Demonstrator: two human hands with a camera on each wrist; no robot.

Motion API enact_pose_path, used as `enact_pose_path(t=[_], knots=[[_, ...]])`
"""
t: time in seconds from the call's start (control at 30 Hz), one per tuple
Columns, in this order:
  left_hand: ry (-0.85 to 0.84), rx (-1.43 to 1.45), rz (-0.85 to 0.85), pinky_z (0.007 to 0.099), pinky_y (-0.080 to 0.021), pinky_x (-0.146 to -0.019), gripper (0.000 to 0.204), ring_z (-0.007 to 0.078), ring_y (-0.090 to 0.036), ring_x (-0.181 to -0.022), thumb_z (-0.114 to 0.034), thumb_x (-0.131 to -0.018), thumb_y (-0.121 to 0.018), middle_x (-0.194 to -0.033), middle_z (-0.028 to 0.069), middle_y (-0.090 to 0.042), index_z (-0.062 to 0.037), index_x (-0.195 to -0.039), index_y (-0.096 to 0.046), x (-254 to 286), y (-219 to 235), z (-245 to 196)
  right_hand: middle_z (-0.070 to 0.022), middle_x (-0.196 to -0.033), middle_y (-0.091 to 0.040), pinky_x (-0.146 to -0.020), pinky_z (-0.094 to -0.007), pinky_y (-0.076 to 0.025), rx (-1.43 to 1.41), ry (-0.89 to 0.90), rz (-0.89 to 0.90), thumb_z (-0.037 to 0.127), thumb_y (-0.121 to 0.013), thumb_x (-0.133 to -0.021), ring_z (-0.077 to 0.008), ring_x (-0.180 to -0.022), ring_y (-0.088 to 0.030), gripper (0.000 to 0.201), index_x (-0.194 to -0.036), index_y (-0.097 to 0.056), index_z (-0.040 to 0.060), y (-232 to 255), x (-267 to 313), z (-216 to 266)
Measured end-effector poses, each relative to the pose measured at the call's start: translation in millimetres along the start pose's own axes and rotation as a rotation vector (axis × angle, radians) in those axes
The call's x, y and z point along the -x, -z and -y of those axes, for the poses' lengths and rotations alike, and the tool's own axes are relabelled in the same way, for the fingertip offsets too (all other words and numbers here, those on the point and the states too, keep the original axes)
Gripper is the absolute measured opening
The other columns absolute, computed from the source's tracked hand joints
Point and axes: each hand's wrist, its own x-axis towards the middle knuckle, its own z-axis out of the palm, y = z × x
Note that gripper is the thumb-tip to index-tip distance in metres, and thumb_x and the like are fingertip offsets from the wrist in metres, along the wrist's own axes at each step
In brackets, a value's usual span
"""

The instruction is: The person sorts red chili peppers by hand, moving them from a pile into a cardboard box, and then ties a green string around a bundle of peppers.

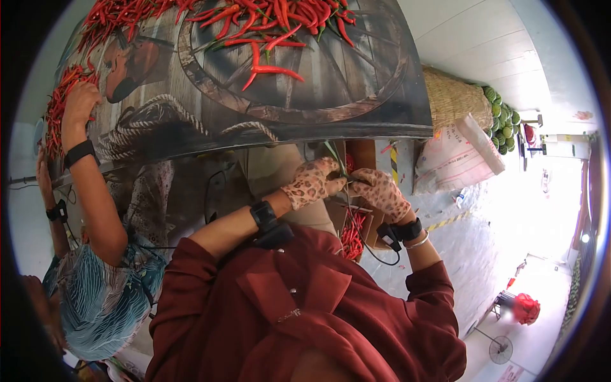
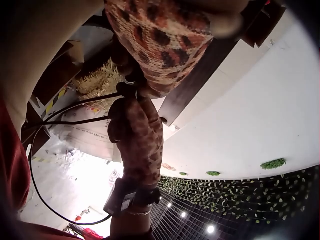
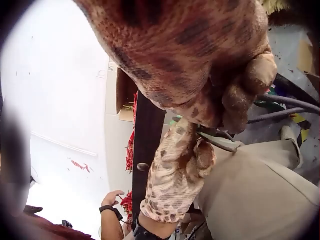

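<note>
Both hands wear spotted, leopard-print gloves and meet in front of the body, just off the table's near edge. With curled fingers, my left hand (image 1: 313, 183) pinches a long, thin green strand (image 3: 220, 143), which bends in a loop beside the thumb in the right wrist view. My right hand (image 1: 380, 194) grips the same strand close by, its fingertips almost against the left ones. A green blade-like end (image 1: 331, 151) sticks up above the hands. Long dark ends (image 2: 75, 121) trail away from the fingers in the left wrist view. The pinch point is partly hidden by the gloves.
Red chili peppers (image 1: 273, 16) lie heaped on the printed table (image 1: 286, 130). Below the hands is a cardboard box (image 1: 364, 153) with more red chilies (image 1: 353, 235). Another person's hand (image 1: 83, 102) is at a chili pile on the left. A white sack (image 1: 455, 162) stands right.
</note>
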Motion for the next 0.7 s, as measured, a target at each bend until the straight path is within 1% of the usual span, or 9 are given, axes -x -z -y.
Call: enact_pose_path(t=[0.13, 0.2, 0.3, 0.33, 0.4, 0.5, 0.63, 0.67, 0.7], knots=[[-0.083, -0.055, -0.036, 0.0364, -0.047, -0.078, 0.027, 0.0296, -0.060, -0.086, -0.026, -0.081, -0.063, -0.090, 0.0135, -0.061, -0.0033, -0.095, -0.062, 7, -2, 8, -0.0139, -0.101, -0.063, -0.080, -0.0371, -0.050, 0.142, -0.069, -0.057, 0.012, -0.061, -0.074, -0.0310, -0.089, -0.062, 0.031, -0.104, -0.062, 0.0032, -8, 2, -8], [0.010, -0.064, 0.087, 0.0374, -0.047, -0.076, 0.028, 0.0297, -0.060, -0.085, -0.027, -0.080, -0.063, -0.090, 0.0142, -0.060, -0.0029, -0.093, -0.060, 10, 6, 3, -0.0157, -0.113, -0.058, -0.085, -0.0383, -0.048, 0.269, -0.093, -0.186, 0.013, -0.065, -0.070, -0.0325, -0.098, -0.059, 0.052, -0.120, -0.054, 0.0061, -12, 2, -3], [-0.015, -0.118, 0.159, 0.0390, -0.047, -0.076, 0.034, 0.0317, -0.061, -0.084, -0.032, -0.075, -0.059, -0.087, 0.0167, -0.061, 0.0001, -0.086, -0.059, 11, 5, 8, -0.0165, -0.126, -0.048, -0.092, -0.0402, -0.044, 0.366, -0.066, -0.179, 0.014, -0.067, -0.066, -0.0335, -0.111, -0.051, 0.068, -0.130, -0.046, 0.0097, -10, -5, 12], [-0.012, -0.119, 0.157, 0.0390, -0.047, -0.076, 0.034, 0.0317, -0.061, -0.084, -0.032, -0.075, -0.059, -0.087, 0.0167, -0.061, 0.0001, -0.086, -0.059, 12, 6, 10, -0.0165, -0.126, -0.048, -0.092, -0.0402, -0.044, 0.365, -0.063, -0.178, 0.014, -0.067, -0.066, -0.0335, -0.111, -0.051, 0.068, -0.130, -0.046, 0.0097, -8, -8, 16], [-0.218, -0.146, 0.260, 0.0392, -0.047, -0.076, 0.034, 0.0310, -0.061, -0.083, -0.031, -0.074, -0.060, -0.086, 0.0164, -0.061, -0.0005, -0.088, -0.059, 13, 4, 17, -0.0164, -0.132, -0.041, -0.098, -0.0432, -0.038, 0.505, 0.180, -0.312, 0.013, -0.067, -0.064, -0.0342, -0.118, -0.044, 0.070, -0.130, -0.047, 0.0112, -6, -12, 22], [-0.386, -0.098, 0.198, 0.0396, -0.047, -0.076, 0.033, 0.0308, -0.061, -0.083, -0.030, -0.073, -0.061, -0.087, 0.0168, -0.061, -0.0005, -0.089, -0.059, 14, -9, 32, -0.0152, -0.124, -0.047, -0.101, -0.0442, -0.036, 0.644, 0.234, -0.276, 0.014, -0.067, -0.063, -0.0323, -0.117, -0.045, 0.058, -0.120, -0.055, 0.0091, -3, -13, 32], [-0.409, 0.111, 0.224, 0.0334, -0.046, -0.075, 0.024, 0.0272, -0.058, -0.083, -0.017, -0.081, -0.056, -0.088, 0.0115, -0.058, -0.0023, -0.100, -0.057, 14, 19, 28, -0.0146, -0.115, -0.054, -0.095, -0.0423, -0.040, 0.481, 0.155, -0.165, 0.015, -0.066, -0.064, -0.0325, -0.114, -0.047, 0.043, -0.106, -0.060, 0.0062, -7, -6, -4], [-0.268, 0.193, 0.287, 0.0279, -0.045, -0.071, 0.025, 0.0196, -0.057, -0.077, -0.015, -0.081, -0.055, -0.083, 0.0083, -0.059, -0.0016, -0.102, -0.058, 9, 21, 31, -0.0144, -0.109, -0.057, -0.091, -0.0420, -0.042, 0.415, 0.073, -0.173, 0.016, -0.065, -0.065, -0.0327, -0.111, -0.049, 0.037, -0.100, -0.061, 0.0058, -8, -4, -11], [-0.267, 0.193, 0.290, 0.0279, -0.045, -0.071, 0.025, 0.0196, -0.057, -0.077, -0.015, -0.081, -0.055, -0.083, 0.0083, -0.059, -0.0016, -0.102, -0.058, 6, 30, 26, -0.0141, -0.104, -0.059, -0.087, -0.0418, -0.044, 0.348, -0.009, -0.179, 0.017, -0.065, -0.066, -0.0329, -0.109, -0.050, 0.031, -0.095, -0.062, 0.0053, -10, -2, -17]])
